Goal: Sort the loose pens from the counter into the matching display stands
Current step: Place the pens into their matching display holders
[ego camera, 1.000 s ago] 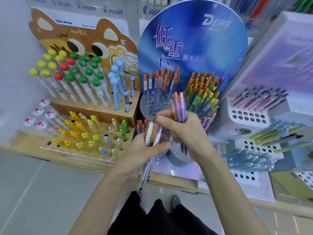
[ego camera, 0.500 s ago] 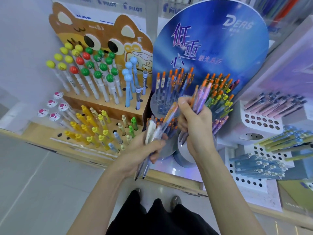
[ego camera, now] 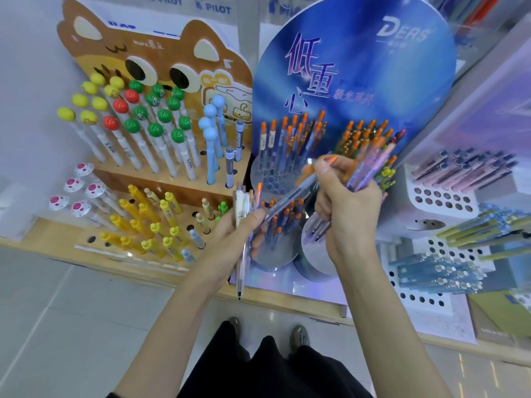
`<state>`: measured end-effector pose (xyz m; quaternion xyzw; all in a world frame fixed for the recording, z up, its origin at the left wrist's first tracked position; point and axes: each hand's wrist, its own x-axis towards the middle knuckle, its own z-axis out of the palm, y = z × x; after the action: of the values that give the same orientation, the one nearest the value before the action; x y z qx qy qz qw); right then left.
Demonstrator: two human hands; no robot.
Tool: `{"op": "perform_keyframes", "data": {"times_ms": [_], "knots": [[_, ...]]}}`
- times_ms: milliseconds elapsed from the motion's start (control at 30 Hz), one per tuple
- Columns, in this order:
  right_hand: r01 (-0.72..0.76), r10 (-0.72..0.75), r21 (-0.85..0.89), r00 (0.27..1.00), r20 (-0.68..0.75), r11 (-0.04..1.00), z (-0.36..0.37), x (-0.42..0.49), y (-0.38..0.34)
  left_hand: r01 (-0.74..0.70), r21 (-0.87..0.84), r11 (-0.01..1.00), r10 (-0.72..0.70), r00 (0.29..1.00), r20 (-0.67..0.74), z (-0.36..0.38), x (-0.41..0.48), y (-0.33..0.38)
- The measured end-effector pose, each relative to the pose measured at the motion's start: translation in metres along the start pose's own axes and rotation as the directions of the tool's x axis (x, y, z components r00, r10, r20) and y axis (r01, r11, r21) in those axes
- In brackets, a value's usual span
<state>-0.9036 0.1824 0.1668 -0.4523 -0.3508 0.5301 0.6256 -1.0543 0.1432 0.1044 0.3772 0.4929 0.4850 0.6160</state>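
Note:
My left hand (ego camera: pixel 230 239) grips a small bunch of loose pens (ego camera: pixel 242 225), white and clear ones, tips pointing down. My right hand (ego camera: pixel 349 208) holds a bundle of purple and orange-capped pens (ego camera: pixel 370 168), and its thumb and fingertips pinch the orange top of one clear blue pen (ego camera: pixel 290 196) that slants down to my left thumb. Both hands hover in front of the round blue stand (ego camera: pixel 356 70), whose holed tiers (ego camera: pixel 267 173) hold several orange-capped pens.
A brown cat-face stand (ego camera: pixel 161 58) at left carries pens with yellow, red, green and blue ball tops, and yellow pens lower down. White perforated racks (ego camera: pixel 439 196) with pink, blue and green pens stand at right. The wooden counter edge (ego camera: pixel 287 300) runs below.
My right hand has risen from the left-hand bunch toward the blue stand and now draws one clear blue pen out by its orange top. The view has shifted left and closer.

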Motion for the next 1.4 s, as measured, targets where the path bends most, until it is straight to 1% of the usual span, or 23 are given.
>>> {"op": "perform_keyframes", "data": {"times_ms": [67, 133, 200, 300, 367, 433, 567, 633, 700, 867, 967, 1067, 1233, 1300, 1400], "knots": [[0.057, -0.053, 0.035, 0.994, -0.097, 0.998, -0.005, 0.007, -0.008, -0.023, 0.049, 0.999, 0.025, 0.999, -0.029, -0.002, 0.003, -0.001], [0.114, -0.112, 0.003, 0.985, -0.134, 0.994, -0.01, 0.014, -0.017, -0.057, 0.078, 0.995, 0.066, 0.991, -0.118, -0.006, 0.006, -0.003], [0.153, -0.166, -0.106, 0.978, -0.126, 0.983, -0.016, 0.016, -0.022, -0.088, 0.084, 0.993, 0.102, 0.977, -0.185, -0.01, 0.009, -0.003], [0.203, -0.234, -0.298, 0.97, -0.071, 0.933, -0.023, 0.007, -0.018, -0.091, 0.188, 0.978, 0.135, 0.962, -0.238, -0.009, 0.013, -0.005], [0.208, -0.242, -0.371, 0.969, -0.048, 0.905, -0.027, -0.005, -0.009, -0.072, 0.244, 0.967, 0.136, 0.957, -0.256, -0.005, 0.014, -0.011], [0.196, -0.231, -0.398, 0.972, -0.043, 0.896, -0.033, -0.018, 0.004, -0.037, 0.254, 0.966, 0.115, 0.947, -0.299, -0.002, 0.011, -0.018], [0.136, -0.174, -0.461, 0.984, -0.041, 0.877, -0.047, -0.037, 0.034, 0.006, 0.172, 0.985, 0.061, 0.922, -0.383, -0.006, 0.005, -0.027], [0.092, -0.139, -0.498, 0.989, -0.059, 0.862, -0.052, -0.044, 0.049, 0.023, 0.163, 0.986, 0.043, 0.921, -0.388, -0.007, 0.005, -0.028], [0.052, -0.12, -0.497, 0.987, -0.105, 0.866, -0.053, -0.051, 0.061, 0.037, 0.171, 0.985, 0.034, 0.918, -0.395, -0.007, 0.004, -0.03], [0.025, -0.163, -0.543, 0.965, -0.207, 0.839, -0.053, -0.069, 0.08, 0.064, 0.237, 0.97, 0.041, 0.909, -0.415, -0.006, -0.007, -0.042], [-0.017, -0.169, -0.52, 0.936, -0.309, 0.854, -0.05, -0.078, 0.088, 0.024, 0.232, 0.972, 0.07, 0.918, -0.389, -0.007, -0.012, -0.046], [-0.041, -0.156, -0.483, 0.919, -0.361, 0.874, -0.046, -0.085, 0.094, -0.026, 0.226, 0.974, 0.105, 0.934, -0.342, -0.012, -0.014, -0.046], [0.043, -0.23, -0.48, 0.913, -0.338, 0.876, -0.037, -0.091, 0.101, -0.059, 0.307, 0.95, 0.143, 0.955, -0.258, -0.021, -0.019, -0.052], [0.102, -0.31, -0.506, 0.886, -0.346, 0.856, -0.034, -0.09, 0.103, -0.072, 0.315, 0.946, 0.154, 0.958, -0.244, -0.021, -0.021, -0.052], [0.174, -0.404, -0.53, 0.843, -0.355, 0.83, -0.03, -0.085, 0.103, -0.067, 0.275, 0.959, 0.145, 0.951, -0.273, -0.019, -0.018, -0.05]]}}
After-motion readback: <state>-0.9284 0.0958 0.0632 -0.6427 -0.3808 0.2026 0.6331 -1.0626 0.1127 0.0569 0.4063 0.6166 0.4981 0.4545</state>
